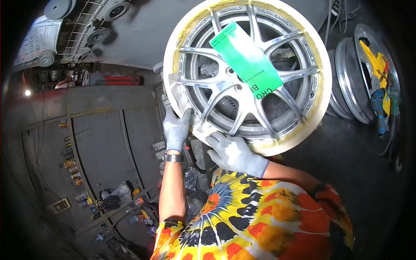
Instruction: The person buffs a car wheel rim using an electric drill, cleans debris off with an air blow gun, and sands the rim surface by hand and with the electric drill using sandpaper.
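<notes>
A spoked alloy wheel rim [212, 104] faces me, its outer edge ringed with pale masking tape [318, 99] that looks yellowish inside. Across its spokes lies a green sandpaper sheet [247, 60] printed "Silicon Carb". My left hand [176, 132], in a grey glove, closes on the tape at the rim's lower left edge; its fingertips are partly hidden. Beside it, my right hand [236, 154], gloved too, has its fingers bent over the taped lower edge, with the thumb underneath. A dark watch [173, 157] is on my left wrist.
More wheel rims [353, 80] stand at the right, with a yellow cloth [377, 71] and a blue-handled tool [378, 110] there. Grinding discs [117, 10] hang on a wire rack at upper left. Bottles and cables [115, 197] crowd the lower left floor.
</notes>
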Available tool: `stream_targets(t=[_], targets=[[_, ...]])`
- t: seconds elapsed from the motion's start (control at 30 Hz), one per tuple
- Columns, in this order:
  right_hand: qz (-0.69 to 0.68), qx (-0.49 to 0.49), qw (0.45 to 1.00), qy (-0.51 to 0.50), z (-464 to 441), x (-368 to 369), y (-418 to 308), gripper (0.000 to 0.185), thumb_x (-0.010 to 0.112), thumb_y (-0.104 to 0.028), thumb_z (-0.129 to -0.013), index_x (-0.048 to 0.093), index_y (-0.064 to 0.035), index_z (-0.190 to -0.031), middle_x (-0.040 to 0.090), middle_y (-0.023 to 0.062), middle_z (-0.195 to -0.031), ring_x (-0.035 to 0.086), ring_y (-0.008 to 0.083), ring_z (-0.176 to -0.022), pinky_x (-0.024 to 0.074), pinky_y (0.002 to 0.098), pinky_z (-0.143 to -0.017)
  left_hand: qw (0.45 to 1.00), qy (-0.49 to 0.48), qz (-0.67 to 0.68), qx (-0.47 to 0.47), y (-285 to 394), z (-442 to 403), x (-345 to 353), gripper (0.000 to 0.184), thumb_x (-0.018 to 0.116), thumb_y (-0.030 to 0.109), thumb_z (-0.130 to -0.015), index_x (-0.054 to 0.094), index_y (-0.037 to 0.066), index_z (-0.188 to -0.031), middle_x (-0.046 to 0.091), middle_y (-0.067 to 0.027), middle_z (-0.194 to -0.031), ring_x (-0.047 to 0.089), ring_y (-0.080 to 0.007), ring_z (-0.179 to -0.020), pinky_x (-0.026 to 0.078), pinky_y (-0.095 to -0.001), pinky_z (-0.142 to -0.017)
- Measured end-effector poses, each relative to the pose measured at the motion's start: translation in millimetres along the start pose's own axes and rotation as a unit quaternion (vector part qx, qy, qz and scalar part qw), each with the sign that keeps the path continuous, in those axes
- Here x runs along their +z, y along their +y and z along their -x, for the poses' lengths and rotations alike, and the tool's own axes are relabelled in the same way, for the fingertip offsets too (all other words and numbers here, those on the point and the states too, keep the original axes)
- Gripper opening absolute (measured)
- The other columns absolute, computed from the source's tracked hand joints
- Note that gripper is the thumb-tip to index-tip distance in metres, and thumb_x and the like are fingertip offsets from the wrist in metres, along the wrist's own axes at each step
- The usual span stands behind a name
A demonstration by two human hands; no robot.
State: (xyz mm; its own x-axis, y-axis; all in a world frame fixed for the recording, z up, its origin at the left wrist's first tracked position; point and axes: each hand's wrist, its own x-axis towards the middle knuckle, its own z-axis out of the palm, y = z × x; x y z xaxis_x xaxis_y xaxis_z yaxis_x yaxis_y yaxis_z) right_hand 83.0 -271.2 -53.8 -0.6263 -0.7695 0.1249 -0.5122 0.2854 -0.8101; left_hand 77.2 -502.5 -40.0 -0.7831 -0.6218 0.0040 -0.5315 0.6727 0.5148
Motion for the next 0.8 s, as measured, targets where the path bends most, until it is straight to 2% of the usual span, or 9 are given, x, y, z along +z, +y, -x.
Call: stream_targets(t=[0.03,0.07,0.13,0.27,0.47,0.5,0.67,0.73,0.8], targets=[[-0.014,0.015,1.0,-0.021,-6,3,1,0.041,0.067,-0.029,-0.095,0.057,-0.0036,-0.125,0.064,0.0155,-0.117,0.075,0.0338,-0.082,0.0609,0.0478,-0.069,1.0,-0.003,-0.011,-0.021,-8,2,7,0.044,0.083,0.03,-0.09,0.072,-0.004,-0.115,0.079,-0.0216,-0.107,0.077,-0.0275,-0.094,0.058,-0.0391,-0.086],[-0.019,0.019,0.999,-0.024,-10,5,0,0.041,0.067,-0.029,-0.095,0.057,-0.0036,-0.125,0.064,0.0155,-0.117,0.075,0.0338,-0.082,0.0609,0.0478,-0.069,1.0,-0.007,-0.016,-0.024,-11,1,9,0.044,0.083,0.03,-0.09,0.072,-0.004,-0.115,0.079,-0.0216,-0.107,0.077,-0.0275,-0.094,0.058,-0.0391,-0.086],[-0.038,0.061,0.995,-0.063,-19,8,1,0.056,0.066,-0.032,-0.096,0.052,-0.0026,-0.142,0.06,0.018,-0.134,0.075,0.0357,-0.086,0.0606,0.0496,-0.072,0.999,-0.011,0.0,-0.054,-18,0,13,0.04,0.082,0.028,-0.091,0.073,-0.004,-0.112,0.08,-0.02,-0.104,0.077,-0.0248,-0.091,0.058,-0.0376,-0.084],[-0.03,0.093,0.985,-0.141,-34,11,4,0.065,0.063,-0.035,-0.098,0.046,-0.0019,-0.151,0.057,0.0199,-0.144,0.076,0.0361,-0.084,0.0611,0.0499,-0.071,0.998,-0.001,-0.032,-0.06,-2,4,12,0.037,0.081,0.027,-0.092,0.072,-0.005,-0.108,0.08,-0.0187,-0.1,0.077,-0.0245,-0.09,0.058,-0.0376,-0.083],[-0.012,0.074,0.985,-0.155,-32,18,12,0.069,0.062,-0.035,-0.098,0.043,0.0016,-0.153,0.05,0.027,-0.154,0.077,0.0351,-0.081,0.0608,0.049,-0.069,0.996,-0.013,0.031,-0.082,8,19,14,0.036,0.079,0.022,-0.092,0.065,-0.005,-0.112,0.078,-0.0216,-0.1,0.076,-0.0262,-0.089,0.058,-0.0384,-0.083],[-0.017,0.073,0.984,-0.159,-31,18,14,0.069,0.062,-0.035,-0.098,0.043,0.0016,-0.153,0.05,0.027,-0.154,0.077,0.0351,-0.081,0.0608,0.049,-0.069,0.994,-0.036,0.009,-0.104,7,18,13,0.041,0.077,0.02,-0.091,0.06,-0.008,-0.115,0.075,-0.0286,-0.104,0.076,-0.0374,-0.093,0.058,-0.0437,-0.084],[-0.03,0.063,0.988,-0.14,-28,23,18,0.072,0.065,-0.035,-0.097,0.041,0.0022,-0.154,0.048,0.0279,-0.156,0.077,0.0351,-0.082,0.0615,0.0483,-0.068,0.991,-0.025,0.012,-0.133,18,15,16,0.04,0.077,0.018,-0.09,0.058,-0.007,-0.115,0.074,-0.0287,-0.103,0.076,-0.038,-0.092,0.058,-0.0449,-0.084],[-0.04,0.077,0.984,-0.153,-29,21,17,0.071,0.065,-0.035,-0.098,0.042,0.0018,-0.154,0.049,0.0266,-0.155,0.077,0.0358,-0.082,0.0619,0.0488,-0.072,0.995,0.041,-0.045,-0.081,18,9,20,0.039,0.081,0.02,-0.091,0.061,-0.004,-0.116,0.076,-0.0204,-0.101,0.074,-0.0244,-0.092,0.058,-0.038,-0.084],[-0.03,0.067,0.99,-0.121,-27,27,18,0.071,0.065,-0.035,-0.097,0.043,0.0013,-0.153,0.048,0.0256,-0.155,0.077,0.0362,-0.08,0.0614,0.0496,-0.076,0.993,0.09,-0.071,-0.021,13,-9,18,0.043,0.083,0.024,-0.091,0.06,-0.002,-0.116,0.075,-0.0195,-0.096,0.072,-0.0226,-0.087,0.058,-0.0385,-0.082]])
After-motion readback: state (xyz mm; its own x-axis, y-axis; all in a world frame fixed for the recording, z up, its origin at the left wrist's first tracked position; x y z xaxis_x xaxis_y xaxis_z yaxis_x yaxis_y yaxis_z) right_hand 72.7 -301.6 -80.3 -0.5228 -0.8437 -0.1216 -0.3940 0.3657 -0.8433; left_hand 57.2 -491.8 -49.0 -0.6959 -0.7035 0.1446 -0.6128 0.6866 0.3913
